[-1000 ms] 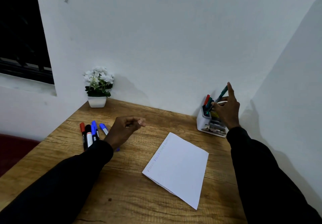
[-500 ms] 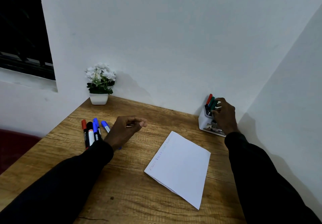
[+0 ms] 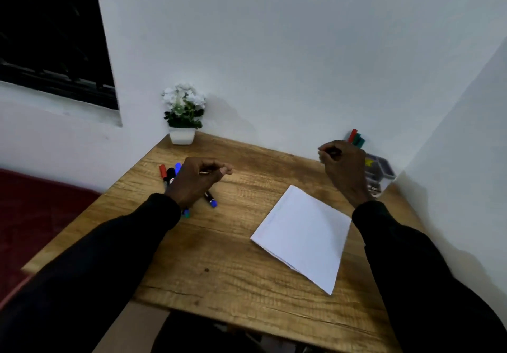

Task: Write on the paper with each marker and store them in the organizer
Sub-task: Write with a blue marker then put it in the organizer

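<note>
Head view: your right grip (image 3: 345,166), curled empty, fronts the organizer (image 3: 384,170) at two o'clock; left grip (image 3: 197,179), loose and empty, hovers over the markers (image 3: 170,173) at ten, likely picking next

The left hand (image 3: 196,179) hides most of the markers (image 3: 170,173); the right hand (image 3: 344,166) covers part of the organizer (image 3: 382,171); the paper's (image 3: 301,232) writing is unreadable.

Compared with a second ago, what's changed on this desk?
The right hand released the green marker into the white plastic organizer and drew back, curled and empty. The left hand, white paper sheet and loose markers on the wooden table stayed put.
</note>
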